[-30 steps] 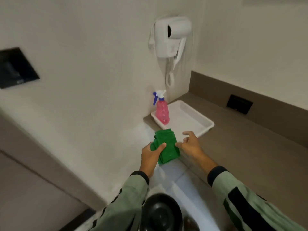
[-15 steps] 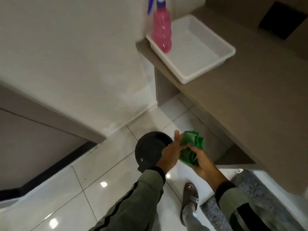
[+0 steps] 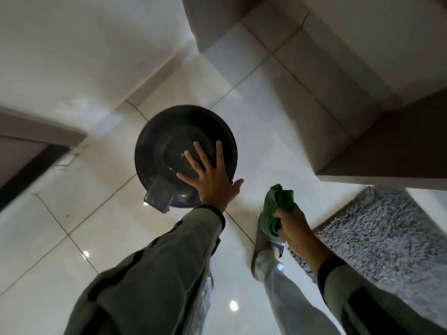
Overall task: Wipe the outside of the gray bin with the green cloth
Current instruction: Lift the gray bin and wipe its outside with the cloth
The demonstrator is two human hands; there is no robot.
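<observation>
The gray bin (image 3: 169, 151) was seen only from straight above, so its outer wall was hidden and only the round, smooth, dark lid and a flat pedal tab (image 3: 157, 197) at its near edge showed. It stood on glossy white floor tiles (image 3: 79, 213) near the corner where the wall met the floor. The left hand (image 3: 212, 180) was spread flat with fingers released over the lid's near right rim; whether it pressed the lid could not be told. The right hand (image 3: 294, 228) was clenched around the bunched green cloth (image 3: 274, 209), soft and crumpled, held above a slippered foot (image 3: 263, 247). A shaggy gray mat (image 3: 377, 238) lay to the right, cut off by the frame. No writing was legible.
</observation>
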